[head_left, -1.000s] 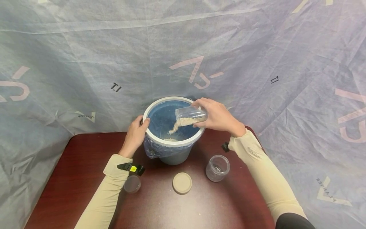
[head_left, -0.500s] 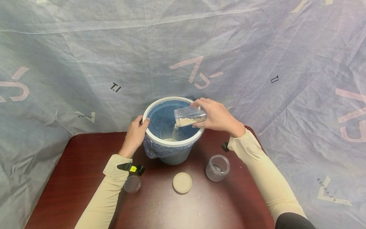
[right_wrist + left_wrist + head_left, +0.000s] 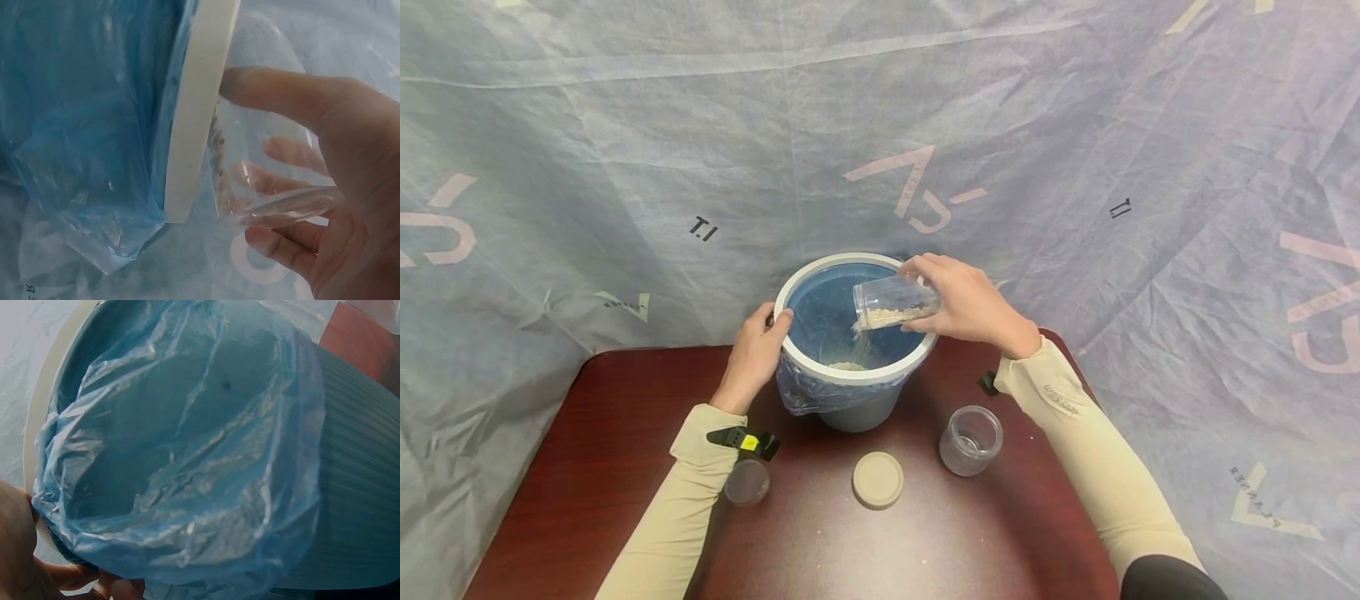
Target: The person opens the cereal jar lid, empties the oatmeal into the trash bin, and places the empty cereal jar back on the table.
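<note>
My right hand (image 3: 966, 304) grips a clear plastic jar (image 3: 887, 293) lying on its side over the bin, its mouth pointing left. Pale flakes that look like oats (image 3: 895, 316) line the jar's lower side and spill from the mouth. Below, a small heap of them (image 3: 847, 365) shows inside the bin. The trash bin (image 3: 859, 410) has a white rim (image 3: 801, 357) and a blue plastic liner (image 3: 187, 437) folded over its outside. At the left of the rim, my left hand (image 3: 756, 350) holds on, thumb on top and fingers underneath. In the right wrist view, fingers wrap the jar behind the rim.
On the dark red table (image 3: 625, 467) in front of the bin lie a beige round lid (image 3: 877, 480) and a clear lid (image 3: 747, 482) beside the left sleeve. An open clear jar (image 3: 971, 442) stands at right. Grey sheeting (image 3: 700, 150) hangs close behind.
Flakes have kept falling, and fewer are left in the jar. My right hand has shifted slightly left with the jar. The left hand stays on the rim.
</note>
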{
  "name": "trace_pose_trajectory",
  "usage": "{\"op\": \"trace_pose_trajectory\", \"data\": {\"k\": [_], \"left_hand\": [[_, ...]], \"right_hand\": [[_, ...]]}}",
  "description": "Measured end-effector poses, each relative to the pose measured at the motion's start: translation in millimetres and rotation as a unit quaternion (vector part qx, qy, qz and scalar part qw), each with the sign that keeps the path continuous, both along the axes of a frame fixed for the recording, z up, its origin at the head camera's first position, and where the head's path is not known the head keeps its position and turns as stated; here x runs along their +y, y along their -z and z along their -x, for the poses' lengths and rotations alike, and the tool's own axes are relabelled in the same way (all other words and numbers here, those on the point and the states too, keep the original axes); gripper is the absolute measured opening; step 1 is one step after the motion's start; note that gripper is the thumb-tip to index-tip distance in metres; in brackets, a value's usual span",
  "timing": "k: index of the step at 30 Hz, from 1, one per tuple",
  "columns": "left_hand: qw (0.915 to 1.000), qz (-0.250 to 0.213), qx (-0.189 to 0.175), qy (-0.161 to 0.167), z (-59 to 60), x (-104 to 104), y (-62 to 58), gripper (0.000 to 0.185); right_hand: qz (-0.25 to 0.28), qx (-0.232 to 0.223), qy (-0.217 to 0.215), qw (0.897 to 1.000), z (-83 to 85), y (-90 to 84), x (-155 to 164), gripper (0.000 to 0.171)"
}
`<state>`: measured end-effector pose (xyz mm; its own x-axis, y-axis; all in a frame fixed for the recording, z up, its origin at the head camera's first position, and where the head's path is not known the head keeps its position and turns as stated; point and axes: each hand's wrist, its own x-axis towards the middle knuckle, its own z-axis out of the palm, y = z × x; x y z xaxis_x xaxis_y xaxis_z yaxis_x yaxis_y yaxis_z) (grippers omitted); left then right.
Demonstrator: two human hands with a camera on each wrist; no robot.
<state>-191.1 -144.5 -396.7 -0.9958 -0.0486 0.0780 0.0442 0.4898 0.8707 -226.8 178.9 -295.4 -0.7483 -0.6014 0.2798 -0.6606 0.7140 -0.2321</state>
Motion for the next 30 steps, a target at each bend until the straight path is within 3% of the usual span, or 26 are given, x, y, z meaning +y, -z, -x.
{"op": "trace_pose_trajectory", "data": {"k": [9, 15, 21, 30], "left_hand": [[1.0000, -0.002, -0.003, 0.003, -0.2, -0.6, 0.3, 0.057], [1.0000, -0.003, 0.000, 0.001, 0.2, -1.1, 0.9, 0.055], [1.0000, -0.001, -0.003, 0.002, -0.5, -1.9, -0.1, 0.056], [1.0000, 0.001, -0.001, 0.000, -1.0, -1.4, 0.7, 0.056]], "right_hand": [[0.062, -0.040, -0.004, 0.997, 2.9, 3.2, -0.7, 0.071], [0.019, -0.015, 0.009, 1.000, 4.7, 4.2, -3.1, 0.071], [0.050, -0.038, 0.003, 0.998, 5.7, 3.9, -4.0, 0.072], [-0.001, 0.000, -0.004, 1.000, 7.7, 4.8, -6.9, 0.070]]}}
